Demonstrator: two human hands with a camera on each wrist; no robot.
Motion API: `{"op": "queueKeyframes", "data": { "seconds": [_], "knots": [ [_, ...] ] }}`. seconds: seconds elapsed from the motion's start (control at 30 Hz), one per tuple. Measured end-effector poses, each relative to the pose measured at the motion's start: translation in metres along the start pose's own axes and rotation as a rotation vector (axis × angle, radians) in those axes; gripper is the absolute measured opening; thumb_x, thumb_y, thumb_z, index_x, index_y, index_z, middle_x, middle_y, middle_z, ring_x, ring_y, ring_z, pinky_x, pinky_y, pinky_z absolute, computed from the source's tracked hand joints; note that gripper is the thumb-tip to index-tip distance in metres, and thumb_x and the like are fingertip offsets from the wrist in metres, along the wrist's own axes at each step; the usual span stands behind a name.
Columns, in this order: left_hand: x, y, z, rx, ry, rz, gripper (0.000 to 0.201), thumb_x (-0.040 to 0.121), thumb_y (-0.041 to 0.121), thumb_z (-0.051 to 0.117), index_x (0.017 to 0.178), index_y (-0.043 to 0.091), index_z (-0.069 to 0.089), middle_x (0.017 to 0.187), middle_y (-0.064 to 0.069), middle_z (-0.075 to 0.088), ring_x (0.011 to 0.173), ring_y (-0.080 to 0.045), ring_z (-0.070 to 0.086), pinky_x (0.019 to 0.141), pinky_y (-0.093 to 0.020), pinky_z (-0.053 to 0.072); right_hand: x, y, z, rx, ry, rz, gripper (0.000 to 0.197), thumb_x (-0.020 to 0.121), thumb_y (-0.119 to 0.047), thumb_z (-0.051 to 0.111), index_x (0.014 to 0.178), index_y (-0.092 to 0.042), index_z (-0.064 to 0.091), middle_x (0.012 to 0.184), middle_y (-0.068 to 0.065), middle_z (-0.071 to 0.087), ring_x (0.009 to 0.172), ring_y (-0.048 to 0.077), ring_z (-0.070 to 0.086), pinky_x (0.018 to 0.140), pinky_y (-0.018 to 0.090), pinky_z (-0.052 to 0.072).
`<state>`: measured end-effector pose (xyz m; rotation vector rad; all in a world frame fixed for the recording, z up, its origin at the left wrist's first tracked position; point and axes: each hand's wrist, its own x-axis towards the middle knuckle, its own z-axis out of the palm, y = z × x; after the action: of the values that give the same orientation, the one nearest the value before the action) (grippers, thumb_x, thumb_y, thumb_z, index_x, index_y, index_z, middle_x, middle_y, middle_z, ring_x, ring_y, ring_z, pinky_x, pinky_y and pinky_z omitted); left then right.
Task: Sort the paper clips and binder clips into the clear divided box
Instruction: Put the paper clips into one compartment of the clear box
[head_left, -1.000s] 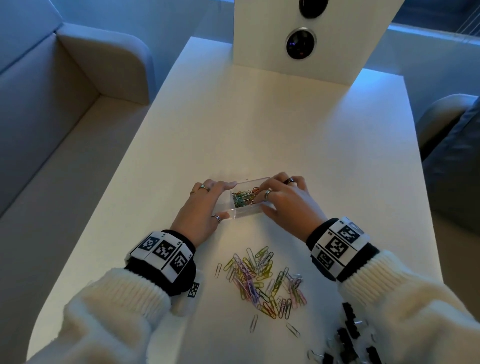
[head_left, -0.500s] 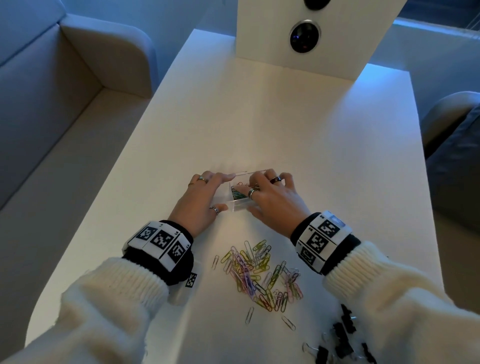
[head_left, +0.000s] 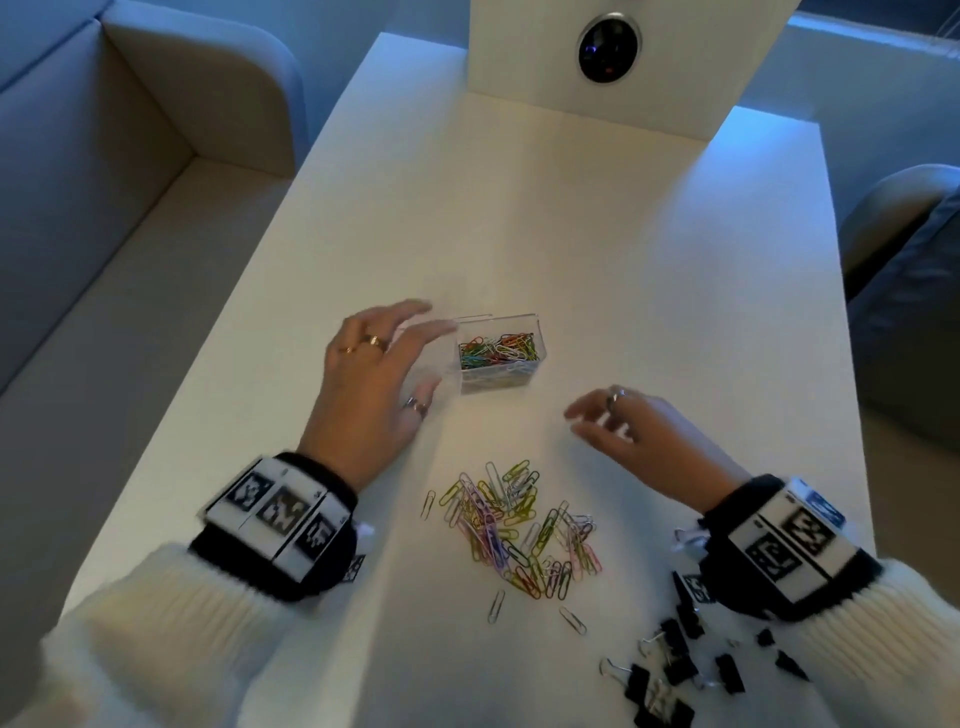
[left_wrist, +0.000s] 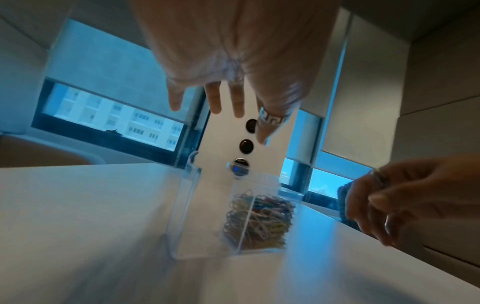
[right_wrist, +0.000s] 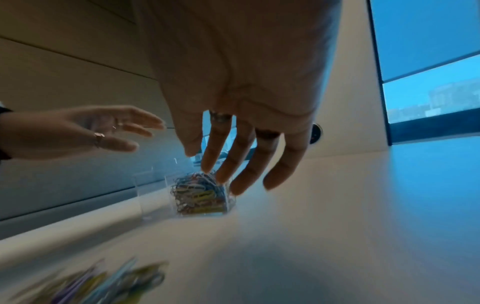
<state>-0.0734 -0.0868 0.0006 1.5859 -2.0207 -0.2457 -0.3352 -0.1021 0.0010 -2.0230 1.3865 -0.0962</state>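
The clear divided box (head_left: 535, 325) (left_wrist: 187, 205) (right_wrist: 145, 185) stands on the white table (head_left: 623, 249). Its right compartment holds coloured paper clips (head_left: 498, 349) (left_wrist: 259, 218) (right_wrist: 198, 194); the left compartment looks empty. My left hand (head_left: 431, 348) (left_wrist: 221, 115) hovers over that left side, fingers spread and straight, holding nothing. My right hand (head_left: 576, 421) (right_wrist: 228, 176) floats to the right and nearer than the box, fingers loose and empty. A loose pile of coloured paper clips (head_left: 514, 525) (right_wrist: 109, 283) lies nearer me. Black binder clips (head_left: 670, 670) lie at the near right.
A white upright panel with round dark lenses (head_left: 608, 47) (left_wrist: 244, 146) stands at the table's far end. A grey sofa (head_left: 104, 182) runs along the left, and a chair (head_left: 909, 291) sits at the right. Bare tabletop lies beyond the box.
Both hands have let go of the box. My right hand has pulled back toward me and to the right; my left hand has lifted and opened. The box now shows uncovered.
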Motion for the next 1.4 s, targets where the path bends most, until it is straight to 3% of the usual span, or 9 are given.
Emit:
{"op": "queueKeyframes", "data": {
  "seconds": [0.1,0.23,0.4,0.6,0.83,0.97,1.03,1.23,1.4],
  "knots": [
    [-0.037,0.011,-0.002,-0.092,-0.227,-0.112,0.035,0.081,0.037,0.052,0.114,0.024,0.053,0.114,0.002,0.046,0.097,-0.008,0.041,0.085,-0.033,0.048,-0.028,0.007,0.014,-0.081,-0.266,0.07,0.017,0.091,-0.032,0.049,0.104,-0.027,0.059,0.099,-0.009,0.061,0.081,0.002,0.056,0.077,0.016,0.049],
    [-0.074,0.018,0.019,-0.036,-0.705,-0.238,0.087,0.054,0.074,0.057,0.124,0.026,0.037,0.123,0.008,0.032,0.109,-0.006,0.038,0.093,-0.024,0.043,-0.049,0.003,0.036,-0.158,-0.493,0.078,0.016,0.081,-0.042,0.063,0.091,-0.032,0.055,0.094,-0.011,0.06,0.081,0.007,0.055,0.078,0.025,0.051],
    [-0.086,0.042,0.049,0.131,-0.804,-0.035,0.092,0.056,0.074,0.062,0.126,0.023,0.032,0.127,0.004,0.03,0.115,-0.014,0.034,0.099,-0.029,0.038,-0.05,-0.005,0.064,-0.423,-0.502,-0.011,0.053,0.064,-0.045,0.075,0.103,-0.021,0.047,0.109,-0.005,0.047,0.081,0.012,0.045,0.072,0.024,0.042],
    [-0.06,0.044,0.054,0.143,-0.619,-0.098,0.082,0.063,0.066,0.064,0.127,0.024,0.034,0.127,0.001,0.032,0.118,-0.018,0.036,0.095,-0.031,0.036,-0.037,-0.004,0.049,-0.323,-0.191,0.062,0.061,0.068,-0.044,0.073,0.115,-0.021,0.041,0.111,-0.002,0.035,0.085,0.014,0.043,0.068,0.023,0.044],
    [-0.076,0.042,0.059,-0.051,-0.578,-0.375,0.059,0.088,0.04,0.053,0.136,0.015,0.03,0.13,-0.005,0.029,0.122,-0.017,0.03,0.105,-0.023,0.027,-0.054,0.002,0.069,-0.059,-0.085,0.258,0.04,0.085,-0.035,0.059,0.118,-0.015,0.044,0.118,0.0,0.038,0.104,0.017,0.051,0.09,0.022,0.042],
    [-0.071,0.053,0.069,-0.311,-0.568,-0.334,0.041,0.09,0.009,0.049,0.13,0.016,0.041,0.121,-0.002,0.039,0.112,-0.012,0.038,0.101,-0.019,0.032,-0.048,-0.013,0.077,0.131,-0.063,0.174,0.035,0.087,-0.03,0.059,0.118,-0.016,0.049,0.115,-0.004,0.041,0.091,0.009,0.054,0.087,0.019,0.047],
    [-0.065,0.048,0.064,-0.382,-0.481,-0.334,0.04,0.088,-0.002,0.044,0.126,0.012,0.046,0.114,-0.001,0.043,0.101,-0.008,0.042,0.093,-0.012,0.036,-0.043,-0.015,0.072,0.094,-0.03,0.127,0.047,0.084,-0.035,0.062,0.124,-0.021,0.043,0.12,-0.004,0.036,0.103,0.011,0.05,0.093,0.024,0.046],
    [-0.043,0.024,0.033,-0.388,-0.269,-0.283,0.033,0.088,-0.003,0.049,0.115,0.015,0.057,0.105,0.002,0.053,0.091,0.005,0.049,0.076,0.001,0.037,-0.014,-0.014,0.066,-0.297,-0.265,-0.091,0.106,0.066,-0.053,0.071,0.145,-0.032,0.004,0.152,-0.007,-0.002,0.136,0.022,0.004,0.111,0.043,0.019],
    [-0.015,0.021,0.007,-0.322,-0.13,-0.148,0.032,0.086,-0.002,0.051,0.108,0.018,0.061,0.104,0.006,0.054,0.09,0.0,0.05,0.071,-0.007,0.042,-0.001,-0.011,0.073,-0.255,-0.258,-0.209,0.068,0.074,-0.035,0.07,0.134,-0.035,0.036,0.138,-0.011,0.028,0.122,0.017,0.023,0.105,0.039,0.03]
  ]
}}
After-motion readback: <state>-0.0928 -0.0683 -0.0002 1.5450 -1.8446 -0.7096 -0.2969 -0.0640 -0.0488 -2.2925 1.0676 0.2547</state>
